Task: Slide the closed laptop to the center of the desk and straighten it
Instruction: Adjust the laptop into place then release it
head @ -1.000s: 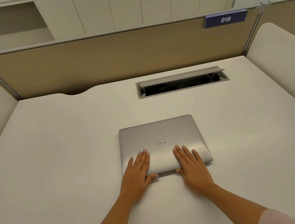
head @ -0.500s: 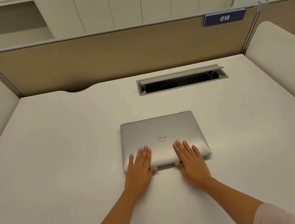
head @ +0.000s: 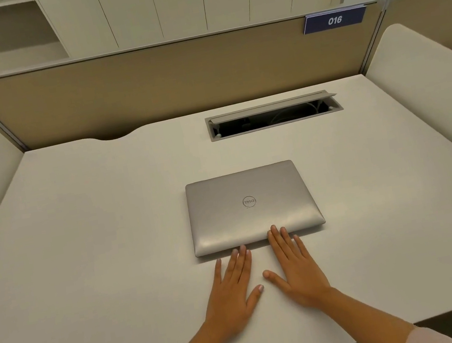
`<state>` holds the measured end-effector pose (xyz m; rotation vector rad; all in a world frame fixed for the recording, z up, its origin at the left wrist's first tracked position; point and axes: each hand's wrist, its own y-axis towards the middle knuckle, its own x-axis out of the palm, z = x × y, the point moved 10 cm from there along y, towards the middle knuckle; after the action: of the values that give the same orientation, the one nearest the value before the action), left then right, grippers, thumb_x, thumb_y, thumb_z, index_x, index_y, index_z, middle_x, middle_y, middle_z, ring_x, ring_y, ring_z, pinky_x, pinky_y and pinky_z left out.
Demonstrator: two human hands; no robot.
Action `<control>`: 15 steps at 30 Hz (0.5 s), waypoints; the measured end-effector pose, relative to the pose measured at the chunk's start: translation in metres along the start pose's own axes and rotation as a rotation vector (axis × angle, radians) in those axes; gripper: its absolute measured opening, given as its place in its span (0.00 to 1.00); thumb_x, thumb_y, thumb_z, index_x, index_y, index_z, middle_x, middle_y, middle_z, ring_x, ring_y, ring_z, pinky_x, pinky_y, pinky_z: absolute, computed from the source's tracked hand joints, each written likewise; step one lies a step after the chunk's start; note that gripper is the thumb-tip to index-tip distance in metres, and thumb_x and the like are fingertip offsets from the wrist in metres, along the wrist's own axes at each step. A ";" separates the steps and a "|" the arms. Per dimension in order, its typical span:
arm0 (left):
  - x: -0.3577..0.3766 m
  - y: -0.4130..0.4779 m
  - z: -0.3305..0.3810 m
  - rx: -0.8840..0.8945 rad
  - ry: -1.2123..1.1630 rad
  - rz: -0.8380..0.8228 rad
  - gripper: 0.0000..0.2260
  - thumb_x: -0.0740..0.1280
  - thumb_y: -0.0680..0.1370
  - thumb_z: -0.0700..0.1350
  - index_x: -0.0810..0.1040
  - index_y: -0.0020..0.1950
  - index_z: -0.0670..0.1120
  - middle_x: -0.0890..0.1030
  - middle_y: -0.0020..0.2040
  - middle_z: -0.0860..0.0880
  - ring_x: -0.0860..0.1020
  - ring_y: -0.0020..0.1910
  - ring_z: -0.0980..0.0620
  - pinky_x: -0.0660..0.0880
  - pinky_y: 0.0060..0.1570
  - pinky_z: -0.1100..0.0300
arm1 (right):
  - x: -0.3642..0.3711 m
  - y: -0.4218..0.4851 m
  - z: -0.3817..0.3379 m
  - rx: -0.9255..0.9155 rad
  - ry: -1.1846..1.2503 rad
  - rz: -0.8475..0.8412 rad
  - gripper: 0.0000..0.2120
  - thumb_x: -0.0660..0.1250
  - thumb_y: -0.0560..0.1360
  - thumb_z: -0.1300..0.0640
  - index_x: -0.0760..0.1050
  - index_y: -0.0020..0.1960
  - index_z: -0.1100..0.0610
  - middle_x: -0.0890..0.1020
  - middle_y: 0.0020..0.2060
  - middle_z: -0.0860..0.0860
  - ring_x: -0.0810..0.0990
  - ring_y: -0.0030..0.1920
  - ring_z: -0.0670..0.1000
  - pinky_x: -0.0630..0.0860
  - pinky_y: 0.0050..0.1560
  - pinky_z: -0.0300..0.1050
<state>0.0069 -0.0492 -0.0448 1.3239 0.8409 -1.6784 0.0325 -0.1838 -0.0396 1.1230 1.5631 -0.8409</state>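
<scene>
Silver shell: the laptop [head: 250, 206] is closed, lid up, logo showing; a rigid metal slab, judged moderately heavy and stiff, so it should slide as one piece without flexing.
Place: laptop lies flat near the middle of the desk [head: 95, 239], slightly right of centre, its near edge roughly parallel to the desk's near edge, perhaps a touch skewed.
Left hand: the left hand [head: 233, 289] lies flat on the desk, fingers spread and holding nothing; its fingertips [head: 242, 249] are at the laptop's near edge, touching or just short, I cannot tell which.
Right hand: the right hand [head: 296, 267] is also flat and spread, grasping nothing; its longest fingertips overlap the lid's near edge.
Surface: desk top looks smooth and matte; the laptop likely has rubber feet, so it may grip and need steady pressure, not a flick.
Hold: best taken with palms on the lid or fingers at both side edges, one hand per side for turning.
Fragility: screen inside, so press lightly and avoid knocks.
Edges: cable slot [head: 274, 116] lies open on the far side, apart from the laptop; a divider [head: 143, 86] stands beyond it.
Room: bare desk lies left, right and near; plenty of space for small corrections.
Progress: judged nearly done.
</scene>
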 end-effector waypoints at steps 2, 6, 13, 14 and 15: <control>-0.001 -0.003 0.003 0.023 -0.009 0.001 0.30 0.48 0.83 0.60 0.44 0.80 0.46 0.45 0.80 0.49 0.40 0.78 0.54 0.42 0.73 0.47 | 0.002 -0.006 -0.006 -0.025 0.003 -0.021 0.39 0.45 0.79 0.33 0.34 0.79 0.53 0.37 0.79 0.47 0.37 0.78 0.48 0.37 0.76 0.48; 0.000 -0.006 0.007 0.043 -0.013 -0.019 0.29 0.48 0.83 0.59 0.46 0.79 0.46 0.47 0.80 0.49 0.43 0.78 0.51 0.43 0.73 0.47 | 0.007 -0.016 -0.014 -0.071 -0.042 -0.069 0.38 0.43 0.80 0.32 0.33 0.78 0.52 0.36 0.78 0.47 0.35 0.78 0.47 0.37 0.76 0.48; 0.008 -0.013 0.008 0.033 -0.016 -0.055 0.29 0.43 0.82 0.61 0.40 0.79 0.49 0.41 0.80 0.52 0.37 0.77 0.54 0.39 0.74 0.46 | 0.011 -0.026 -0.019 -0.097 -0.061 -0.108 0.35 0.42 0.80 0.33 0.38 0.79 0.49 0.41 0.79 0.44 0.36 0.78 0.46 0.38 0.76 0.49; 0.008 -0.014 0.008 0.026 -0.021 -0.056 0.29 0.43 0.82 0.61 0.40 0.79 0.49 0.41 0.80 0.52 0.37 0.77 0.54 0.40 0.74 0.46 | 0.011 -0.026 -0.020 -0.096 -0.057 -0.114 0.35 0.42 0.80 0.33 0.38 0.79 0.49 0.41 0.79 0.44 0.36 0.78 0.46 0.37 0.76 0.49; 0.008 -0.014 0.008 0.023 -0.022 -0.050 0.29 0.43 0.82 0.61 0.41 0.79 0.49 0.42 0.80 0.52 0.38 0.78 0.53 0.40 0.74 0.46 | 0.012 -0.026 -0.020 -0.099 -0.055 -0.113 0.35 0.42 0.80 0.33 0.38 0.79 0.49 0.41 0.79 0.44 0.36 0.78 0.45 0.37 0.76 0.49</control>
<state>-0.0100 -0.0511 -0.0502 1.3075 0.8507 -1.7432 0.0003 -0.1709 -0.0461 0.9407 1.6164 -0.8520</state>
